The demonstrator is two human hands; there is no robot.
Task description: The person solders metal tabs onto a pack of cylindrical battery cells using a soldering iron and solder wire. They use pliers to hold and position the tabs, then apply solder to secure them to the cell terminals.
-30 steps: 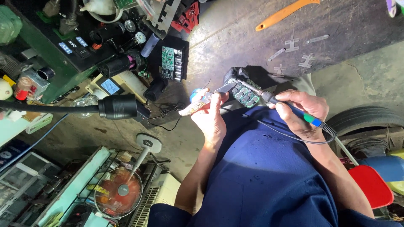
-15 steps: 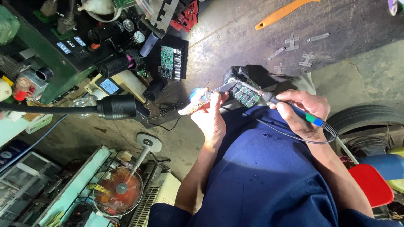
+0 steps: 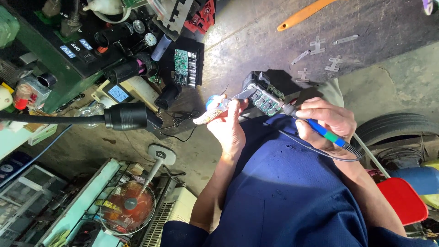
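We see the right hand (image 3: 327,120) closed in a pen-like grip on a soldering iron (image 3: 320,129) with a blue and green handle, its cord trailing off toward the right. The tip sits at the near edge of a battery pack (image 3: 265,98), which rests on the person's lap in blue cloth, against the grey surface (image 3: 256,41). The row of round cell ends shows along the pack's edge.

The left hand (image 3: 228,122) is closed on a small flat tool (image 3: 218,110), perhaps pliers or tweezers; we cannot tell which. Its metal end reaches the pack's top, just beside the iron tip.

A black lamp (image 3: 125,116) on a gooseneck points at the work from the left. A green circuit board (image 3: 182,67) lies apart on the surface, an orange strip (image 3: 304,13) farther up, and a small fan (image 3: 128,206) stands below.

Our judgement on doing this well: keep the iron tip on one tab only, hold the metal piece steady with the left tool, brace both wrists on the lap, and keep the cord off the cells.
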